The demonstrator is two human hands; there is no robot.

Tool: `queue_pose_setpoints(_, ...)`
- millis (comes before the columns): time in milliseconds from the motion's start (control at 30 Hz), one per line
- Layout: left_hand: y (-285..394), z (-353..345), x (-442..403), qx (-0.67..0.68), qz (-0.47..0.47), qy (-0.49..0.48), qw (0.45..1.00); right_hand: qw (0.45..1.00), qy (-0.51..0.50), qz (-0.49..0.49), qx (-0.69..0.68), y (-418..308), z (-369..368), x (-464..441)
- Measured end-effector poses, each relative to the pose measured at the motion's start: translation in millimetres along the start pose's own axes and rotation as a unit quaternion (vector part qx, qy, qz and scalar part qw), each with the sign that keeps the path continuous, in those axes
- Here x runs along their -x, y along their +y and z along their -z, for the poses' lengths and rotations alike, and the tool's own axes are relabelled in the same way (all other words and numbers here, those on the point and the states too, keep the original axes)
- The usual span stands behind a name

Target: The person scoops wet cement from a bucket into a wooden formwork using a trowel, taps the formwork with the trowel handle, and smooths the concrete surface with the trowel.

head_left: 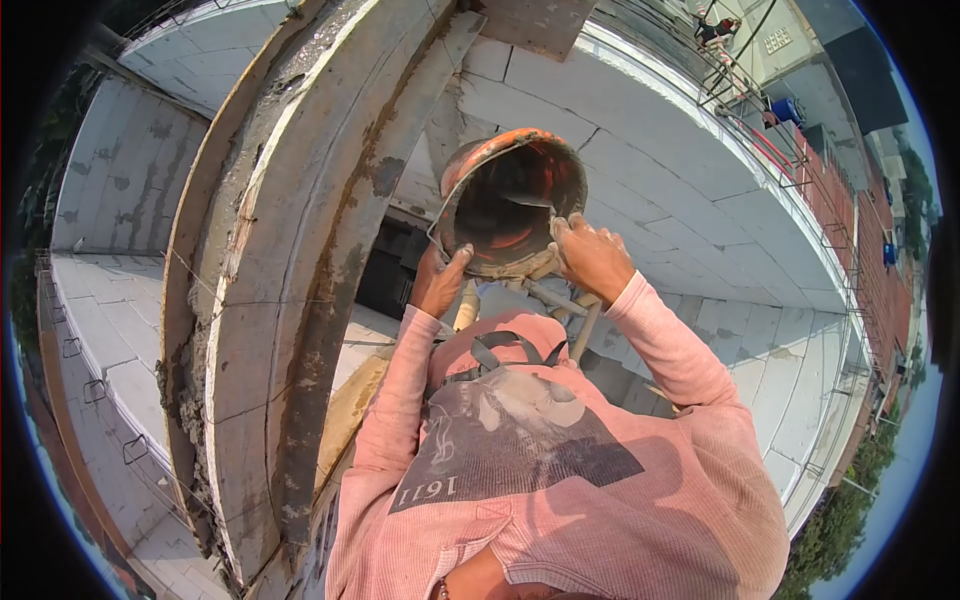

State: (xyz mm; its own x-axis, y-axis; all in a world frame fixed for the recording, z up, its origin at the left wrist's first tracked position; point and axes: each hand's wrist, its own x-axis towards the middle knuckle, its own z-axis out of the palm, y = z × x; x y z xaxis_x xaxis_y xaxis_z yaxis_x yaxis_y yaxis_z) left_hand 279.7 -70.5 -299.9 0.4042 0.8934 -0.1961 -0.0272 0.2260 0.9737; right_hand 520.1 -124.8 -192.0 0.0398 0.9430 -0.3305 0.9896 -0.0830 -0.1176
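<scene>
An orange bucket, stained with grey cement, is held in front of the chest with its open mouth toward the camera. Its inside looks dark, with orange patches and no clear contents. My left hand grips the lower left of the rim, thumb on the edge. On the right side, my right hand has its fingers closed on the rim. Left of the bucket runs a long formwork channel with wet grey concrete along its top.
White block walls stand behind and to the right, and another block wall is at the left. Bamboo poles show below the bucket. Rebar and scaffolding line the upper right, where a distant person is visible.
</scene>
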Motion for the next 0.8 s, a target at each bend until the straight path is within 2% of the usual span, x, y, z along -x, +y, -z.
queue_pose_setpoints(33, 2, -1, 1, 0.002, 0.003, -0.002, 1.000, 0.999, 0.039, -0.018, -0.029, -3, 1, -1)
queue_pose_setpoints(133, -12, -4, -4, -0.073, -0.033, 0.037, 0.996, 0.999, 0.038, -0.014, 0.003, 9, -28, -9)
queue_pose_setpoints(233, -11, -5, -1, -0.072, -0.024, 0.042, 0.996, 0.994, -0.075, 0.044, 0.061, 20, -11, -3)
queue_pose_setpoints(333, -10, -4, -1, -0.051, -0.010, 0.008, 0.999, 0.999, 0.039, -0.010, 0.029, 7, 18, -2)
queue_pose_setpoints(433, -4, -9, -4, -0.095, -0.069, 0.014, 0.993, 0.992, 0.106, -0.016, 0.066, 8, 16, -17)
queue_pose_setpoints(567, 10, -19, -3, -0.081, -0.098, 0.029, 0.991, 0.996, 0.037, 0.018, 0.078, -1, -11, -16)
queue_pose_setpoints(667, 11, -18, -4, -0.070, -0.087, 0.038, 0.993, 0.999, -0.021, 0.038, 0.033, -1, 10, -10)
queue_pose_setpoints(733, 16, -16, -5, -0.064, -0.063, 0.035, 0.995, 0.999, 0.019, 0.006, 0.032, 5, 30, -9)
queue_pose_setpoints(800, 26, -24, -5, -0.089, -0.125, 0.056, 0.987, 0.997, 0.059, -0.025, 0.048, 19, 37, -16)
